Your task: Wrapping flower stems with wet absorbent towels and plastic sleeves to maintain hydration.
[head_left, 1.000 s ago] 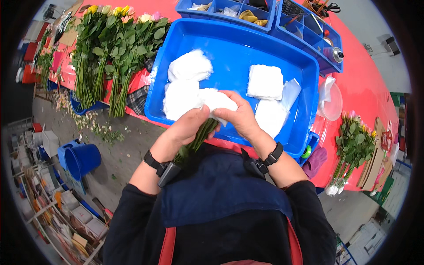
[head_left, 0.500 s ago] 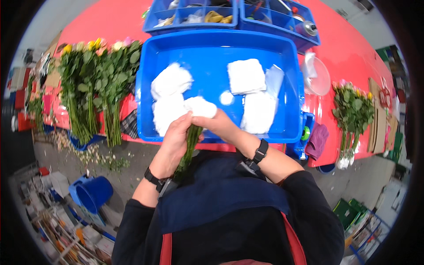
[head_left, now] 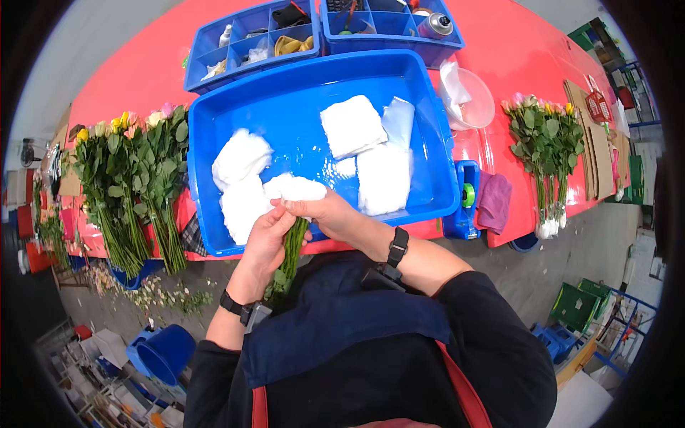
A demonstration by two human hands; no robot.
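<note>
Roses, bundled. Blue tray. Left hand: my fingers curled tight round green stems. White padding wad: capping them, above the tray's near side. Right hand: my fingers, over its top a second ago, now pinch its base; wrap likely snugger. Wad lettering: none legible.

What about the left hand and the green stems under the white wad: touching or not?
Touching. The head view shows the left hand curled around the green stems, which pass through its grip.
</note>
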